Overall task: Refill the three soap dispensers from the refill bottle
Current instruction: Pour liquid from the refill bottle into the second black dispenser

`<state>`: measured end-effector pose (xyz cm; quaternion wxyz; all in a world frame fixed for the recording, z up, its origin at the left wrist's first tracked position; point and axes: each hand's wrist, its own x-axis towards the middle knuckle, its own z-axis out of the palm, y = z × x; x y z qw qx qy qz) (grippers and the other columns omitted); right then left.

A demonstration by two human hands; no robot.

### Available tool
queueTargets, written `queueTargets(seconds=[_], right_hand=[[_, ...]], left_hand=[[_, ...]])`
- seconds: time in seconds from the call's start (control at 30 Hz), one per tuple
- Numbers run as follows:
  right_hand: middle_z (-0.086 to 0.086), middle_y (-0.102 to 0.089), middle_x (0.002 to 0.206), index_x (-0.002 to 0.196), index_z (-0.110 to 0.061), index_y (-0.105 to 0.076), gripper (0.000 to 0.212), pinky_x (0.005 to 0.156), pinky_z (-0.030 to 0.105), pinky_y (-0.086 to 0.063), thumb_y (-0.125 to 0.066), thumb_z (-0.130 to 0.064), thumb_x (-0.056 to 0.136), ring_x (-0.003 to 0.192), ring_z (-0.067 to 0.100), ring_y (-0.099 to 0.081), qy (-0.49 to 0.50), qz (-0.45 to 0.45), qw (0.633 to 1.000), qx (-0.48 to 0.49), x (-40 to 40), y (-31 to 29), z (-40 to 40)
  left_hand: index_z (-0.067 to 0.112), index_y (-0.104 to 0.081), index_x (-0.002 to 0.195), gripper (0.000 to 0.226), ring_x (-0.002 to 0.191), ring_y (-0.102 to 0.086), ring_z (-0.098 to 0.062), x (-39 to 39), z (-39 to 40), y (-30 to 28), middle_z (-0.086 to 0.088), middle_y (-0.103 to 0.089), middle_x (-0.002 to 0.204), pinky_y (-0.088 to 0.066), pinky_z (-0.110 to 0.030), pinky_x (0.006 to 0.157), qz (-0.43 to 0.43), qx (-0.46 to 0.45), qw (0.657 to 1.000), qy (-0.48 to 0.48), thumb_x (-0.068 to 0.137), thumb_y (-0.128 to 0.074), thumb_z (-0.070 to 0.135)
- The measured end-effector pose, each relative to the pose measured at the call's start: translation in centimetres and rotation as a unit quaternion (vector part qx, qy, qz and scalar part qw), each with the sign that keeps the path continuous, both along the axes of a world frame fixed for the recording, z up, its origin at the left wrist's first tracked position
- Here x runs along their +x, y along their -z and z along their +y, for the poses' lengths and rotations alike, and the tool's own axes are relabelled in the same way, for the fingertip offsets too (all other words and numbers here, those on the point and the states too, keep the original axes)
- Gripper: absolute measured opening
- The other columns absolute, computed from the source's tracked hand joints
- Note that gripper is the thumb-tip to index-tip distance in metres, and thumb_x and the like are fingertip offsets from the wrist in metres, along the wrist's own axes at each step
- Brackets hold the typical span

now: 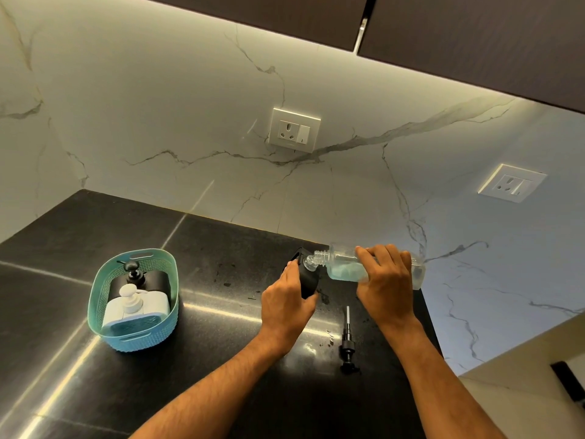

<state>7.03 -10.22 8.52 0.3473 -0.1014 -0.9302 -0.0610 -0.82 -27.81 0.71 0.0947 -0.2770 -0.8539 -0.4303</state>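
Observation:
My left hand [286, 304] grips a black soap dispenser [307, 280] that stands on the dark counter with its pump off. My right hand [384, 280] holds a clear refill bottle [343, 266] tipped almost level, its threaded neck touching the dispenser's open mouth. Pale blue liquid lies along the bottle's lower side. The black pump head [347, 343] with its tube lies flat on the counter between my wrists. Two more dispensers stand in a teal basket [104, 321] at the left: a black one [134, 277] behind a white one [134, 307], both with pumps on.
The black stone counter [205, 280] ends at a marble backsplash with two wall sockets [294, 129] [511, 182]. Dark cabinets hang overhead. The counter's right edge drops off just past the bottle. Small wet spots dot the counter near the dispenser.

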Motion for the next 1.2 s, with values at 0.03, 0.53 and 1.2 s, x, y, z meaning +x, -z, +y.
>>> queueTargets(seconds=[0.03,0.53,1.2], right_hand=[[0.011,-0.069,0.098,0.11,-0.006,-0.073,0.061,0.079,0.038,-0.047,-0.092,0.001,0.053,0.094,0.029,-0.06,0.001,-0.001,1.0,0.0,0.0,0.0,0.0],[0.009,-0.07,0.097,0.111,-0.007,-0.071,0.059,0.076,0.035,-0.047,-0.092,-0.01,0.056,0.088,0.025,-0.062,0.017,-0.029,0.998,-0.056,-0.6,1.4,1.0],[0.004,-0.075,0.1,0.105,-0.012,-0.071,0.063,0.081,0.043,-0.062,-0.096,0.004,0.049,0.095,0.022,-0.073,0.026,0.048,0.803,-0.593,-4.9,4.4,8.5]], left_hand=[[0.015,-0.049,0.14,0.069,0.101,-0.073,-0.018,0.0,0.0,0.0,-0.002,-0.071,0.121,-0.062,-0.027,0.079,0.0,0.001,1.0,0.0,0.083,-0.081,0.038],[0.013,-0.05,0.14,0.067,0.104,-0.072,-0.018,-0.5,0.7,-0.1,-0.005,-0.071,0.121,-0.061,-0.025,0.086,-0.009,0.055,0.998,0.02,0.084,-0.083,0.027],[0.025,-0.06,0.117,0.046,0.106,-0.063,-0.005,-7.8,1.7,2.0,0.009,-0.065,0.116,-0.057,-0.03,0.092,-0.185,0.1,0.968,0.139,0.08,-0.086,0.018]])
